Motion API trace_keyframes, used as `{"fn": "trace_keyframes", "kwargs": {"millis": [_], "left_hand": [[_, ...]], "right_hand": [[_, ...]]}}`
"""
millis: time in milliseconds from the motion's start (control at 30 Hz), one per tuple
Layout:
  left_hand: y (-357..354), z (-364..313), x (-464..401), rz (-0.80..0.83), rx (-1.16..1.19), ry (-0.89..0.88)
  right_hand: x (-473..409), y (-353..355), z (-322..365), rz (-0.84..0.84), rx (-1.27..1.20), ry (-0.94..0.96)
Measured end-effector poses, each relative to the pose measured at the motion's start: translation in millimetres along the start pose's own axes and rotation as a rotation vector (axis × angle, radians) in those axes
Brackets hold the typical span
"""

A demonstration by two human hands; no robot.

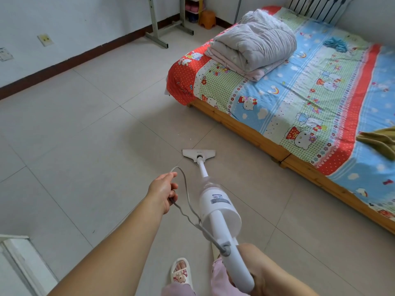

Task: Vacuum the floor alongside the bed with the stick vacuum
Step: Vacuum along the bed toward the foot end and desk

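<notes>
Nearest, the right hand grips the handle of the white stick vacuum. The left hand, held out to the side, pinches a loop of its grey cord (lifted off the tiles). The floor head lies flat on the floor, near the bed but apart from its wooden frame.

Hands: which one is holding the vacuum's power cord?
The left hand holds the grey power cord out to the side; the right hand grips the white stick vacuum by its handle.
</notes>
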State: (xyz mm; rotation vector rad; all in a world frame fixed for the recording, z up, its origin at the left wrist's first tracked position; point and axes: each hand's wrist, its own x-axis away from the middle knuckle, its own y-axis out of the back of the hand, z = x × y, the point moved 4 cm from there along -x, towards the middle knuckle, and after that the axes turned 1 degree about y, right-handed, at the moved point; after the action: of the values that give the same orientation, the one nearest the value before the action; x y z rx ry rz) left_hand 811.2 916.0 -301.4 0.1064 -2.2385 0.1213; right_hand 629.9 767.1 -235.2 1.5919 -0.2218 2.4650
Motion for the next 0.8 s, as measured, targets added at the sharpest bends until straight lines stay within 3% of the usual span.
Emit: {"fn": "trace_keyframes", "kwargs": {"millis": [433,800], "left_hand": [[21.7,-2.7,-5.7,-0.051,-0.001,0.023],[12.3,-13.1,-1.9,-0.039,-0.008,0.032]], "right_hand": [[-50.6,6.4,2.0,-0.164,0.370,-0.018],[-45.9,2.4,19.4,-0.190,0.434,0.017]]}}
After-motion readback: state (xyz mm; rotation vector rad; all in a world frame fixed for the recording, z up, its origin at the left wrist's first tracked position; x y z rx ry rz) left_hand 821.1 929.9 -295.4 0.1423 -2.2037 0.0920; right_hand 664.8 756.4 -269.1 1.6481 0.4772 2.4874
